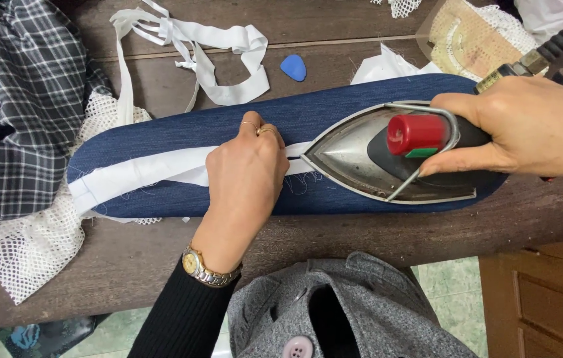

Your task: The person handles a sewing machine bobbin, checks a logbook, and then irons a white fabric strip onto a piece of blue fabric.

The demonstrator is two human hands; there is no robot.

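Note:
A narrow blue denim-covered pressing board (334, 113) lies across a wooden table. A white fabric strip (142, 172) runs along it. My left hand (245, 176), with rings and a wristwatch, presses flat on the strip near the board's middle. My right hand (527, 129) grips the black handle of a metal iron (361, 156) with a red knob. The iron's pointed tip touches the strip just right of my left fingers.
Loose white strips (195, 40) and a blue chalk piece (293, 67) lie behind the board. White mesh fabric (29, 245) hangs at the left beside plaid cloth (16, 99). A padded mat (467, 40) sits at the back right. The table edge (361, 265) is near me.

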